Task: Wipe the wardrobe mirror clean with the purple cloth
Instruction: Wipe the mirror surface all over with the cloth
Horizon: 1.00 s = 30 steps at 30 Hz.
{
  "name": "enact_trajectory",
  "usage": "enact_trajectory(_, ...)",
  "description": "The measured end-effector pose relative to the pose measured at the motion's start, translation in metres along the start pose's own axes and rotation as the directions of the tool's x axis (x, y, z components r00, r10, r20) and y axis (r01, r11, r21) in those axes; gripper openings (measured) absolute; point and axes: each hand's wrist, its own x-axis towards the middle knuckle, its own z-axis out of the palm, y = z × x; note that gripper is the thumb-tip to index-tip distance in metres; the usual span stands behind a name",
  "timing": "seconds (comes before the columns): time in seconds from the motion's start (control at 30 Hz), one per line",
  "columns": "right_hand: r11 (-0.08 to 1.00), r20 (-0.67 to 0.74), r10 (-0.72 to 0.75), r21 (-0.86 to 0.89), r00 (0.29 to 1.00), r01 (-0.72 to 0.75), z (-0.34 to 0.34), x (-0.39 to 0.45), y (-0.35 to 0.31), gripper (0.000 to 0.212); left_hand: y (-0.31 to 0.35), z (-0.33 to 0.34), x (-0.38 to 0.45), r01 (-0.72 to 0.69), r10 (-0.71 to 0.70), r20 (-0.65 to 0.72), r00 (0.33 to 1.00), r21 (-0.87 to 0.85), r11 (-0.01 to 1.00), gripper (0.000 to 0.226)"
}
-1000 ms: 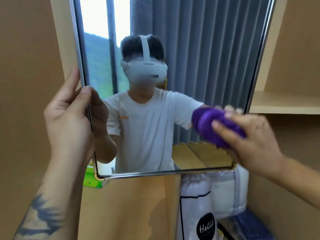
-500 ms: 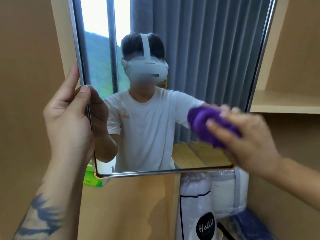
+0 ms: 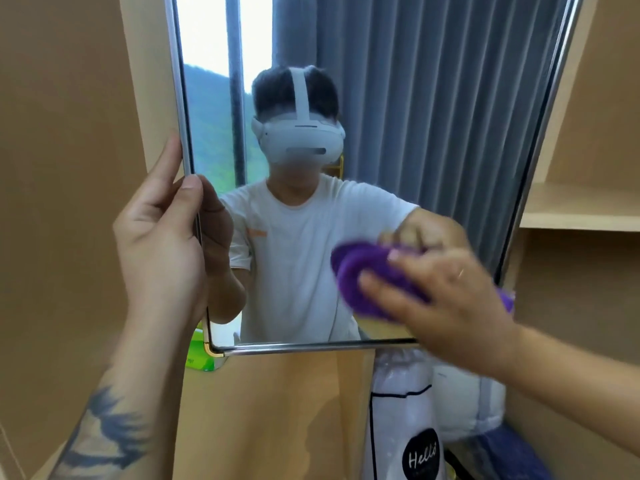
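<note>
Showing are one mirror [image 3: 398,116], one purple cloth [image 3: 367,282], two hands, left [image 3: 162,237] and right [image 3: 446,299], one green box [image 3: 199,355], one white bag [image 3: 405,420], and perhaps one shelf [image 3: 581,216].

Soft, even daylight; window [image 3: 211,64] reflected in mirror [image 3: 433,116] blown out white. Right hand [image 3: 446,299] and purple cloth [image 3: 363,271] motion-blurred. Wide-angle bends the frame edges.
</note>
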Motion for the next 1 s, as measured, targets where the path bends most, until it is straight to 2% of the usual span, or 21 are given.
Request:
enact_trajectory(0.07,0.969,0.114,-0.247,0.040,0.962,0.244,0.000,-0.020,-0.018,0.043,0.001,-0.004,0.001,0.027,-0.027,-0.005,1.000,-0.022,0.999,0.047)
enact_trajectory(0.1,0.952,0.151,-0.307,0.059,0.940,0.302,-0.002,-0.021,-0.016,0.042,0.001,-0.005,0.002,0.045,-0.045,-0.004,0.999,-0.035,0.998,0.047)
enact_trajectory(0.17,0.931,0.131,-0.365,0.046,0.922,0.362,-0.001,-0.008,-0.001,0.048,0.000,-0.007,0.002,0.071,-0.071,-0.006,0.997,-0.047,0.996,0.046)
enact_trajectory(0.23,0.963,0.024,-0.267,-0.028,0.963,0.267,-0.001,0.016,0.017,0.053,0.000,-0.007,0.002,0.060,-0.060,-0.012,0.998,-0.026,0.998,0.046)
enact_trajectory(0.27,0.987,-0.038,-0.154,-0.060,0.987,0.151,-0.001,0.028,0.024,0.055,-0.001,-0.006,0.001,0.054,-0.054,-0.012,0.998,-0.022,0.998,0.046)
enact_trajectory(0.33,0.994,-0.117,0.082,-0.063,0.990,-0.090,0.003,0.043,0.023,0.059,-0.002,-0.006,0.000,0.049,-0.049,-0.011,0.999,-0.025,0.998,0.046)
enact_trajectory(0.37,0.988,-0.123,0.145,-0.036,0.982,-0.151,0.006,0.043,0.014,0.060,-0.002,-0.006,-0.001,0.050,-0.050,-0.011,0.999,-0.025,0.998,0.046)
enact_trajectory(0.4,0.989,-0.107,0.145,-0.008,0.984,-0.146,0.008,0.037,0.001,0.058,-0.001,-0.005,-0.001,0.054,-0.054,-0.010,0.998,-0.027,0.998,0.046)
enact_trajectory(0.47,1.000,-0.030,-0.019,0.017,0.999,0.020,0.010,0.017,-0.025,0.051,0.001,-0.005,-0.002,0.063,-0.064,-0.006,0.998,-0.044,0.997,0.046)
enact_trajectory(0.53,0.977,0.067,-0.212,0.031,0.975,0.210,0.008,0.003,-0.037,0.044,0.001,-0.006,-0.001,0.071,-0.072,-0.001,0.997,-0.049,0.996,0.045)
enact_trajectory(0.57,0.964,0.080,-0.266,0.040,0.961,0.263,0.007,0.005,-0.034,0.042,0.001,-0.007,-0.001,0.076,-0.076,0.001,0.997,-0.047,0.996,0.045)
enact_trajectory(0.63,0.959,0.008,-0.284,0.011,0.959,0.284,0.006,0.025,-0.015,0.042,0.000,-0.008,-0.001,0.092,-0.093,-0.001,0.996,-0.065,0.994,0.044)
enact_trajectory(0.67,0.973,-0.063,-0.229,-0.023,0.971,0.228,0.007,0.041,-0.002,0.045,0.000,-0.009,-0.001,0.102,-0.102,0.002,0.995,-0.081,0.991,0.042)
enact_trajectory(0.73,0.999,-0.154,-0.004,-0.043,0.988,-0.003,0.004,0.072,0.023,0.051,-0.001,-0.010,-0.001,0.121,-0.120,0.016,0.993,-0.108,0.987,0.041)
enact_trajectory(0.8,0.972,-0.177,0.228,-0.013,0.958,-0.234,0.004,0.086,0.028,0.054,-0.002,-0.010,-0.001,0.129,-0.127,0.022,0.992,-0.114,0.985,0.040)
enact_trajectory(0.83,0.964,-0.183,0.261,-0.003,0.948,-0.266,0.006,0.084,0.018,0.054,-0.003,-0.011,-0.001,0.129,-0.127,0.021,0.992,-0.112,0.985,0.040)
enact_trajectory(0.9,0.990,-0.154,0.139,0.008,0.978,-0.139,0.010,0.063,-0.015,0.053,-0.004,-0.012,-0.001,0.136,-0.134,0.025,0.991,-0.102,0.985,0.041)
enact_trajectory(0.93,1.000,-0.102,0.017,0.013,0.995,-0.015,0.012,0.049,-0.032,0.050,-0.004,-0.013,0.000,0.142,-0.140,0.031,0.990,-0.092,0.986,0.042)
enact_trajectory(1.0,0.981,0.023,-0.191,0.038,0.981,0.190,0.011,0.027,-0.051,0.041,-0.005,-0.015,-0.001,0.153,-0.149,0.048,0.988,-0.090,0.984,0.043)
